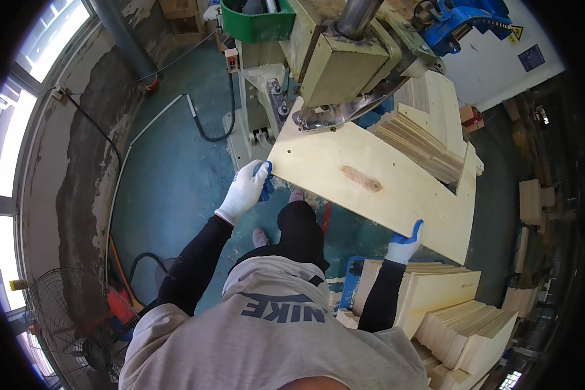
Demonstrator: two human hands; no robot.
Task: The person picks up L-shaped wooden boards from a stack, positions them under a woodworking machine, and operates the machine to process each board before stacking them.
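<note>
A large pale plywood panel [331,159] with a brown knot and several small holes spans the space in front of me. My left hand [246,187], in a white glove with blue grip, is closed at the panel's left corner. My right hand [406,244], gloved alike, is closed on its near edge toward the right, the blue thumb lying over the top face. The panel's far left part sits below the metal arm of a green-beige machine [348,68]; whether that arm touches the wood I cannot tell.
Stacked plywood pieces [416,146] stand beyond the panel, and more stacks [442,296] lie at lower right. A green bin [257,25] hangs on the machine. A black cable [232,110] loops over the floor. At lower left stands a wire fan [78,318].
</note>
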